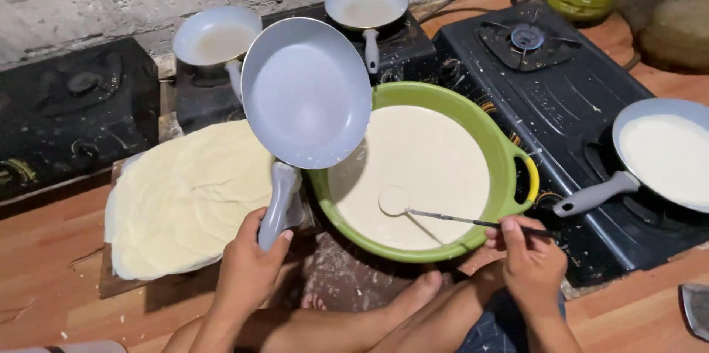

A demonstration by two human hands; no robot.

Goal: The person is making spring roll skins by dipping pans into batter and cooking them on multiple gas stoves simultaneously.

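You're holding an empty pan over the batter bowl w/ a ladle dipping in.

Your left hand (pixel 247 268) is closing fully round the grey handle of the pan (pixel 306 91), tilting it above the green bowl (pixel 502 153) and the stack of thin crepes (pixel 185 194). Your right hand (pixel 528 261) is pinching the ladle (pixel 394 201) by the far end of its thin metal stem, cup resting on the batter (pixel 428 168). The pan's prob. light but top-heavy, so you're gripping mid-handle (coating looks slick). Ladle stem's thin and likely slippery w/ batter. Three other pans are sitting on the stoves (pixel 561 87), each w/ batter in it.
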